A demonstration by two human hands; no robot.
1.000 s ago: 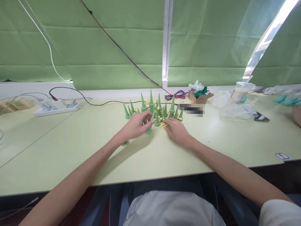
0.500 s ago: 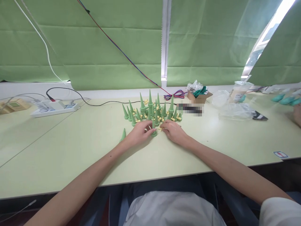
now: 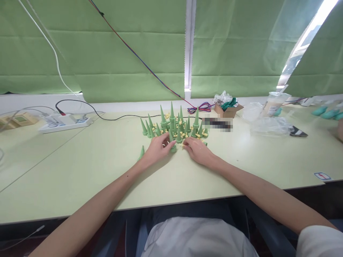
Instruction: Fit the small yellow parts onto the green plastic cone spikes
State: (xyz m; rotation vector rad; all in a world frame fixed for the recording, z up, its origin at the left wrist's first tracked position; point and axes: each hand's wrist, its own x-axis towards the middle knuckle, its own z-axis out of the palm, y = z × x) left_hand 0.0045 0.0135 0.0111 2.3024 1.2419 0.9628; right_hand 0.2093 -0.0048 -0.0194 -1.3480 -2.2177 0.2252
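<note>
Left hand (image 3: 157, 149) pinching a green cone (image 3: 172, 142), right hand (image 3: 197, 150) grip unclear, mid-tabletop (image 3: 80, 167); risks toppling the crowded cone cluster (image 3: 175, 124) behind if nudged.

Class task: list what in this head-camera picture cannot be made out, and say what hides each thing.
- Blurred patch, head view: pixelated over, the thing unreadable.
- Left hand fingertips: whether they grip the upright green plastic cone is unclear.
- Small yellow plastic pieces: too small to tell shape.
- Another person's hand: cut off by the right edge.

table (image 3: 80, 171) pale green | on it: green cones (image 3: 174, 125), pwr strip (image 3: 64, 122), cardboard box (image 3: 227, 110), plastic bags (image 3: 265, 123)
</note>
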